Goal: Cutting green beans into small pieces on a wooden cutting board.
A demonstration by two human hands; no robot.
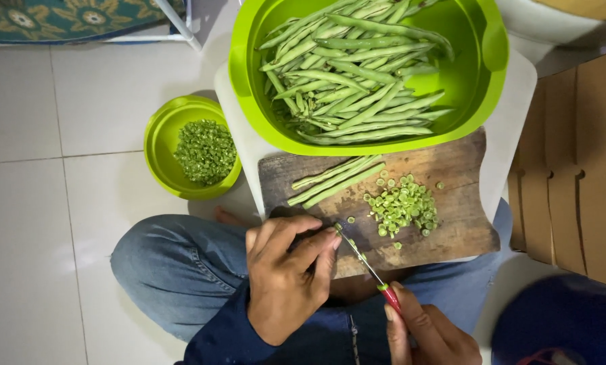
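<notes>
Wood, worn and scratched, forms the rectangular cutting board (pixel 445 233) resting on the person's denim-clad lap. Left hand (pixel 286 277) lies curled on the board's near left edge, fingertips pinning a bundle of beans that is hidden beneath it. Right hand (pixel 428 331) is closed round the red handle of a thin knife (pixel 364 260), blade meeting the left fingertips. Chopped bean rounds (pixel 403 206) heap centrally; whole long beans (pixel 337 181) lie farther left. Beyond sits a glossy green plastic tub (pixel 482 81) of beans; left, on the tiled floor, a small green bowl (pixel 159 145) of chopped pieces.
</notes>
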